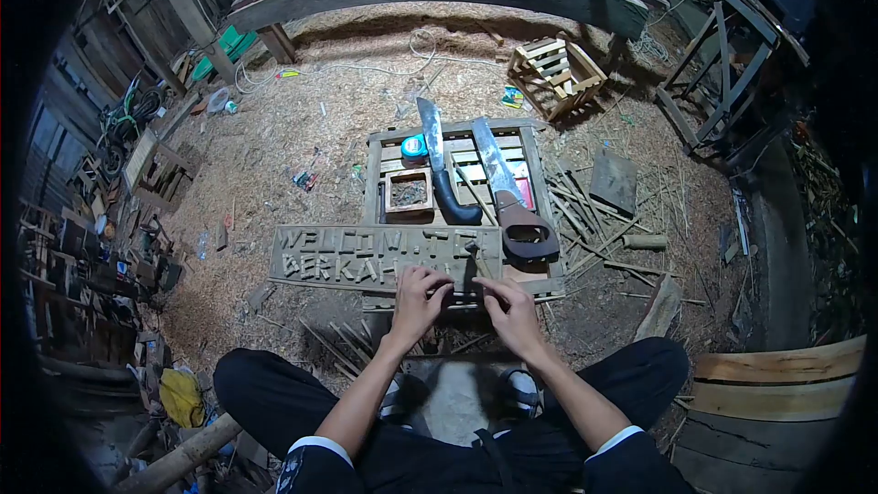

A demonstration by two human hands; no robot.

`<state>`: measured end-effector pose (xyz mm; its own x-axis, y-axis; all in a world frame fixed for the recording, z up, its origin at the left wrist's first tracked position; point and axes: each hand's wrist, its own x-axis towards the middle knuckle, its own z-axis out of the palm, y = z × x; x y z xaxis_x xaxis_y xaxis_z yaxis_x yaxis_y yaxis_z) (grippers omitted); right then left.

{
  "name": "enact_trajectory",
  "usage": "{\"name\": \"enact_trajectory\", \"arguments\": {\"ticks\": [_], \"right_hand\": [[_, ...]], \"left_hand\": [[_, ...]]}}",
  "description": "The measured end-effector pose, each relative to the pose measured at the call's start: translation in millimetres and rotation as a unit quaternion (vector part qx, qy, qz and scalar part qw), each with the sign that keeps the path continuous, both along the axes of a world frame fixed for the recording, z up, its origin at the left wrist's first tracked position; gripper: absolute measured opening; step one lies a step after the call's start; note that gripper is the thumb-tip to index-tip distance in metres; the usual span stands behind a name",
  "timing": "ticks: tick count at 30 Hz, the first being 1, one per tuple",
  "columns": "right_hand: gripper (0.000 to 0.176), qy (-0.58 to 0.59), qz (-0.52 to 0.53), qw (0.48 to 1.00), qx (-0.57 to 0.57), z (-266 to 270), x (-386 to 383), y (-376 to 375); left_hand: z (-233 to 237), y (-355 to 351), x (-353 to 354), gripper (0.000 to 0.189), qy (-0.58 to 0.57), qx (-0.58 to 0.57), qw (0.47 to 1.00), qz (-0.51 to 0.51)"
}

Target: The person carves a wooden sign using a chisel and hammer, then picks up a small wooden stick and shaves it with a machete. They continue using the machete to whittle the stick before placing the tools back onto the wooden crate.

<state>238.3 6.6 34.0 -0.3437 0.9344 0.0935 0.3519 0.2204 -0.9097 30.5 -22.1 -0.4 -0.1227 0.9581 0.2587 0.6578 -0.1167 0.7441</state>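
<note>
- My left hand [422,293] is half curled over the near edge of the board [393,254], thumb close to the bent forefinger; I can't tell whether it has hold of a small piece.
- My right hand [509,306] is loosely bent by the board's near right corner, thumb and forefinger close together; whether anything is pinched there, I can't tell.
- The board lies along the near part of the slatted desk [530,148], jutting past its left edge, with stick letters [306,267] in two rows.
- I judge I'm at the lower row's right end, setting or straightening pieces; the next move calls for light, steady fingertips.
- Both forearms reach forward between my knees, backs of the hands up.
</note>
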Motion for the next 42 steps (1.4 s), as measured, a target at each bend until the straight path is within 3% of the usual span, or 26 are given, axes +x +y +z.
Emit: {"name": "enact_trajectory", "arguments": {"ticks": [11, 14, 16, 19, 26, 34, 42], "right_hand": [[0.038, -0.017, 0.009, 1.000, -0.022, 5.3, 0.9, 0.1], [0.045, -0.017, 0.014, 1.000, -0.008, 2.4, 0.4, -2.7], [0.055, -0.008, 0.009, 0.998, 0.061, 1.7, -1.5, -3.8], [0.057, -0.043, -0.016, 0.999, 0.016, 10.2, -3.3, -9.5], [0.045, -0.162, 0.049, 0.985, -0.028, 28.6, 3.1, -7.9], [0.045, -0.171, 0.028, 0.979, 0.104, 11.1, 6.6, -12.7], [0.048, -0.221, 0.038, 0.963, 0.150, 14.2, 6.4, -14.6]], "left_hand": [[3.6, 0.5, 4.7, 0.014, 0.077, 0.016, 0.997, 0.002], [8.0, 0.7, 6.7, 0.016, 0.077, 0.020, 0.997, 0.014], [7.9, 0.1, 6.5, 0.016, 0.078, 0.029, 0.996, 0.015], [7.0, 0.3, 6.7, 0.015, 0.075, 0.038, 0.996, 0.020], [-0.4, -0.8, 5.6, 0.015, 0.047, 0.042, 0.998, 0.025], [2.1, -2.8, 6.0, 0.014, 0.034, 0.021, 0.999, 0.023], [-0.8, -1.6, 4.6, 0.013, 0.040, 0.043, 0.998, 0.028]]}}
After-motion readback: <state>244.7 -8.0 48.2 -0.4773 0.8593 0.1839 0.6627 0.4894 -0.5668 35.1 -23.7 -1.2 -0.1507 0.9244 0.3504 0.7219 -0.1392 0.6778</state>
